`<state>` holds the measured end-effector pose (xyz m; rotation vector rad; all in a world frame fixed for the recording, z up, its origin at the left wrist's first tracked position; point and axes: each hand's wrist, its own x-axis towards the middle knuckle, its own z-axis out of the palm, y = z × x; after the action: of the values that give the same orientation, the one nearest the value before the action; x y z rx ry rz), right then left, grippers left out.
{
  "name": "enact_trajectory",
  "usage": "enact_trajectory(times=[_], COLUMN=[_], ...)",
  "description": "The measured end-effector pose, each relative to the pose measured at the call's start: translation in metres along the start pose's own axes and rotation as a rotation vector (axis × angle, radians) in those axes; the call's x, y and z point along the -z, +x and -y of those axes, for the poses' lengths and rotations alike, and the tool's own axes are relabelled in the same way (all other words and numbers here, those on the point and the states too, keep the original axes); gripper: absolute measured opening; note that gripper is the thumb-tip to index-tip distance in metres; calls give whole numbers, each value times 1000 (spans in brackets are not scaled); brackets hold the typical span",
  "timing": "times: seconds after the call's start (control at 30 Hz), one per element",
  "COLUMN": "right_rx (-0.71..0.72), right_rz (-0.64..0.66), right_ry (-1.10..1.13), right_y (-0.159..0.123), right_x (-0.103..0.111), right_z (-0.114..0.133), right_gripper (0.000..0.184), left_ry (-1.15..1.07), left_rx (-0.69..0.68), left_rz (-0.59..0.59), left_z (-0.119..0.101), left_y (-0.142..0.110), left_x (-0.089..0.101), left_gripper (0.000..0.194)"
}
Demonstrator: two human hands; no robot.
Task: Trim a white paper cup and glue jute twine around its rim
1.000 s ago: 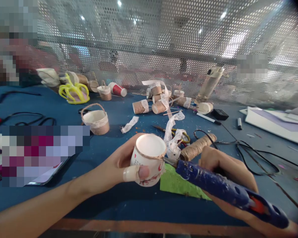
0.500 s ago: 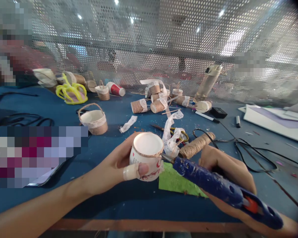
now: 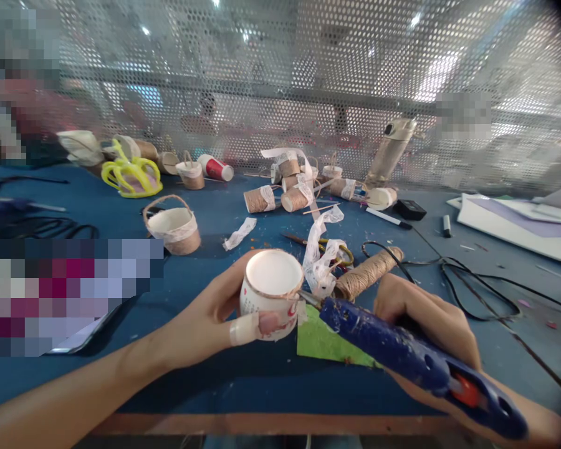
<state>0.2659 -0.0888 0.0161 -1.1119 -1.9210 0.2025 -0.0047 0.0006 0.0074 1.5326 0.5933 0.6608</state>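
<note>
A white printed paper cup [image 3: 273,274] with twine round its rim is gripped in my left hand [image 3: 229,305], whose thumb wears a bandage and presses on the cup's front. My right hand [image 3: 430,318] is wrapped round a blue hot glue gun [image 3: 383,346]. The gun's nozzle points left, at the twine on the cup's right side; whether it touches I cannot tell. Behind the gun lies a roll of twine [image 3: 369,272], beside crumpled white lace ribbon [image 3: 322,255] and scissors [image 3: 341,249]. A green sheet [image 3: 327,340] lies under the gun's front end.
A twine-handled cup basket [image 3: 174,231] stands to the left. Several twine-wrapped cups [image 3: 297,196] are heaped at the back, near a bottle [image 3: 390,153] and a perforated metal screen [image 3: 262,93]. A black cord [image 3: 477,305] runs over the right side. White sheets [image 3: 518,234] lie far right.
The whole view has shifted slightly. Both hands keep their holds, with the glue gun's nozzle still at the cup's rim. Another blue tool has come into view at the far left edge.
</note>
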Motion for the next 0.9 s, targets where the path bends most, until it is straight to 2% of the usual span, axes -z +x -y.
enact_trajectory(times=[0.13, 0.27, 0.37, 0.47, 0.57, 0.77, 0.9], right_rx=[-6, 26, 50, 25, -15, -47, -34], right_rz=[-3, 20, 27, 22, 18, -23, 0], right_ry=[-4, -12, -15, -17, -23, -58, -49], right_y=[0, 0, 0, 2, 3, 4, 3], right_x=[1, 0, -1, 0, 1, 1, 0], right_z=[0, -3, -3, -2, 1, 2, 1], right_gripper=[26, 23, 24, 23, 25, 27, 27], left_ry=[-94, -110, -99, -144, -180, -276, -223], left_rx=[31, 95, 130, 145, 148, 106, 111], left_rz=[53, 49, 17, -67, -60, -18, 10], left_z=[2, -1, -11, -20, -23, -17, -10], left_y=[0, 2, 3, 2, 1, 0, 3], left_x=[2, -3, -10, -16, -16, -9, -6], left_gripper=[60, 57, 57, 57, 50, 47, 48])
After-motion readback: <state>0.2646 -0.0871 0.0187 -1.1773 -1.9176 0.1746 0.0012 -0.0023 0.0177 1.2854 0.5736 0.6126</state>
